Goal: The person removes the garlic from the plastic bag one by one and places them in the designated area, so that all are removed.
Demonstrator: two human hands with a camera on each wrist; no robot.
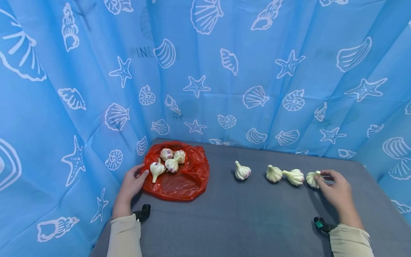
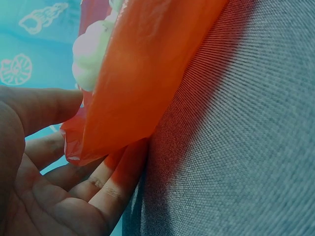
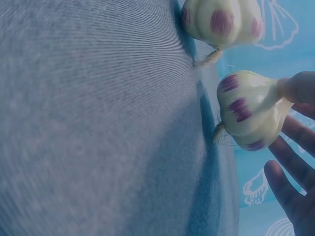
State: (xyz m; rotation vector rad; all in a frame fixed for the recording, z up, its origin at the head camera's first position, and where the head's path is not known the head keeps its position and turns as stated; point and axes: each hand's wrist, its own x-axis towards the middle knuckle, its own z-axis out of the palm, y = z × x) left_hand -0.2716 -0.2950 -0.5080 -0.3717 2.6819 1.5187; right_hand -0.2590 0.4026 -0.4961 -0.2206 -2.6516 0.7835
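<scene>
My right hand (image 1: 337, 189) pinches the neck of a garlic bulb (image 3: 251, 110) between thumb and fingers, at the right end of a loose row. In the right wrist view the bulb shows purple patches, and its root tuft hangs just over the cloth. At the left, my left hand (image 1: 132, 184) holds the edge of a red plastic bag (image 1: 183, 189), thumb at the rim and fingers behind and under it. Several garlic bulbs (image 1: 157, 169) lie together in the bag, toward its back left.
Three more garlic bulbs stand or lie between bag and right hand: one alone (image 1: 242, 171), then an upright one (image 1: 274, 174) close beside one lying on its side (image 1: 294, 177). Grey cloth (image 1: 231, 221) covers the table. A blue shell-print curtain (image 1: 224, 96) encloses the back and sides.
</scene>
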